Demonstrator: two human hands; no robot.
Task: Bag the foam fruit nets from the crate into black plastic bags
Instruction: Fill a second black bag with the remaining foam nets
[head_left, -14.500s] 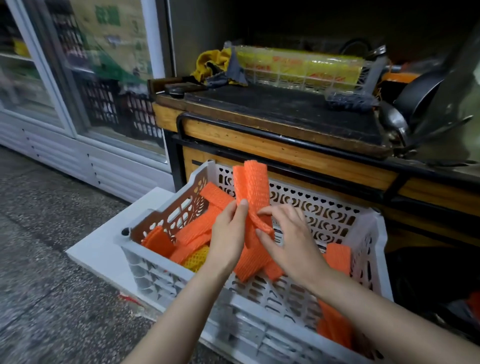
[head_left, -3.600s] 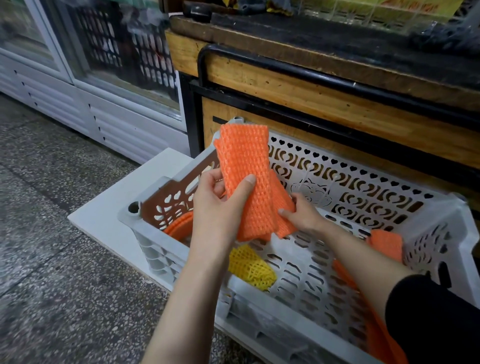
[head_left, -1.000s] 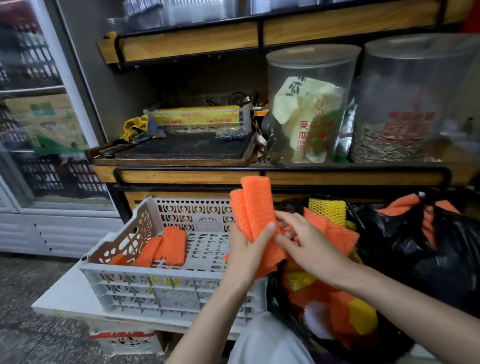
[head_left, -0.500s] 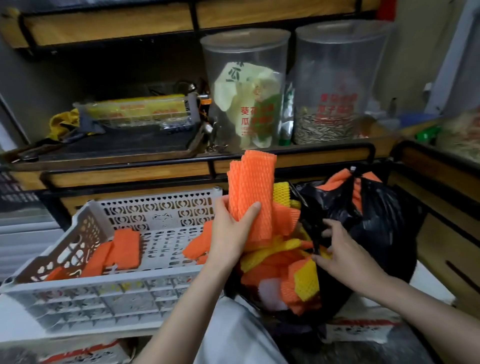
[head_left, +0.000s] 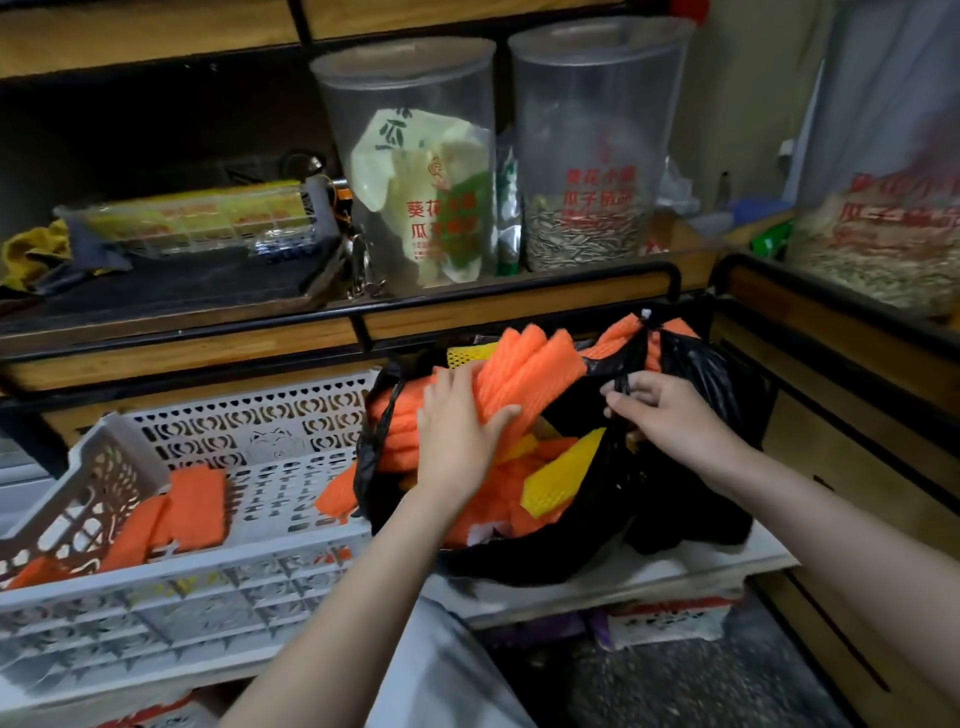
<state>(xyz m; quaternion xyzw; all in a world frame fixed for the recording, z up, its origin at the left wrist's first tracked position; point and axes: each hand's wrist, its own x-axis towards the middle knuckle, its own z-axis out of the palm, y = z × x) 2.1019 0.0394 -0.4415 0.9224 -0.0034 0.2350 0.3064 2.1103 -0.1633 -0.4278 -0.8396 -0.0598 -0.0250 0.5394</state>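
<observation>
A bundle of orange foam nets (head_left: 524, 374) is gripped in the left hand (head_left: 457, 441), right over the mouth of the black plastic bag (head_left: 691, 499). The fingers (head_left: 457, 376) are wrapped round the far side of the bundle and the thumb is pressed against its near side; the nets' upper ends are fanned out above the bag's far rim. On the other side, the bag's right rim is pinched by the right hand (head_left: 670, 415), its fingers closed narrowly on a twist of black plastic, and the mouth is held wide.

Inside the bag, a heap of orange nets is seen, with a yellow net (head_left: 558, 478) lying slantwise on top, just beside the left wrist. The bag is set on the right part of the white board (head_left: 675, 571), its left side touching the right end of the crate (head_left: 182, 587). The crate is placed along the board's left part; a few flat orange nets (head_left: 192, 506) are left in its near left corner, and one more is draped by its right end against the bag.

Behind the open bag, at the board's far right corner, a second black bag (head_left: 722, 374) is seen, knotted at the top with orange nets showing. Above, two clear jars (head_left: 415, 171) are stood on the wooden shelf (head_left: 514, 306).
</observation>
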